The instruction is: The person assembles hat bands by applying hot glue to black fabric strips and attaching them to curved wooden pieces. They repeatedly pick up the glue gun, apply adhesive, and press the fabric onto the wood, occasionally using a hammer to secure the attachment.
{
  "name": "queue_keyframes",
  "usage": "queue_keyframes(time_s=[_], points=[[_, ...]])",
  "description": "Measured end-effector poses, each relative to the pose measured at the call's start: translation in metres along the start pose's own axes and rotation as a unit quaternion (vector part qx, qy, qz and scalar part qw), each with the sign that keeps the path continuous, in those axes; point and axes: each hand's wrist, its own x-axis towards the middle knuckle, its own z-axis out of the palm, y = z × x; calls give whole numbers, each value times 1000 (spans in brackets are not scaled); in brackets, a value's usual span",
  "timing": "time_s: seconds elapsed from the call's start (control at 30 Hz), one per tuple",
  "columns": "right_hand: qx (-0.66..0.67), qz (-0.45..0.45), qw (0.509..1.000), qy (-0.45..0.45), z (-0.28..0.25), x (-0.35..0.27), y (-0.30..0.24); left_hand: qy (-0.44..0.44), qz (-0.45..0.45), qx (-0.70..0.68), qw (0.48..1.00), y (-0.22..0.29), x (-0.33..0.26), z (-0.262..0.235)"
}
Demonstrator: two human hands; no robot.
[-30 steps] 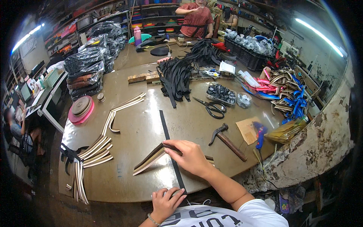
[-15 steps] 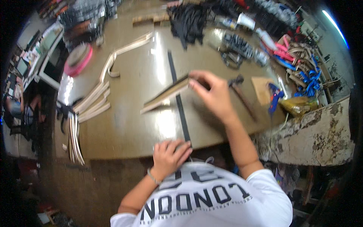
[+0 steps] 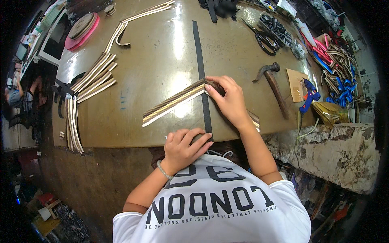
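Note:
A striped webbing strip [image 3: 174, 103] in brown, gold and white lies bent over a long black strap [image 3: 197, 48], making an angle at the strap. My right hand [image 3: 229, 99] pinches it at the bend, thumb against fingers. One leg slants down to the left; the other emerges beyond my right wrist, its end near the table edge. At the near edge, my left hand [image 3: 184, 150] is curled over the black strap's near end. Something roundish and greyish shows under its fingers, mostly hidden.
More striped strips [image 3: 95, 83] lie bundled at the left, some hanging over the edge. Webbing rolls [image 3: 83, 30] stand behind them. To the right are a hammer [image 3: 273, 87], scissors [image 3: 263, 40], a blue glue gun [image 3: 311, 95] on cardboard, and coloured strap scraps [image 3: 340, 77].
The view has shifted, so the table's things sit higher in the picture. The blurred strip now shows sharply, still pinched by my right hand. My left hand stays at the table edge.

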Motion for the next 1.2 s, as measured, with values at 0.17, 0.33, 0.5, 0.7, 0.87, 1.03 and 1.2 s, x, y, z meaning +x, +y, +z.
queue_keyframes(time_s=[0.17,0.33,0.5,0.7,0.87,1.03,1.2], points=[[-14,-19,1000,-5,2,-3,8,1,-1,5,1000,-1,-3,3],[-61,-74,995,2,7,-4,18,-24,-5,1,1000,0,-7,-1],[-192,-149,970,-4,6,-3,15,-19,-4,-21,1000,0,0,-5],[-285,-196,938,-29,0,-5,-6,-45,-26,-58,997,8,7,-18],[-434,-246,865,-63,16,-16,-7,-148,-55,-155,975,-4,28,-29],[-283,-162,937,-124,-1,-10,-10,-33,-118,-171,978,-24,72,-10],[-30,-33,996,74,-108,-29,21,-46,-159,-115,980,-33,78,5]])
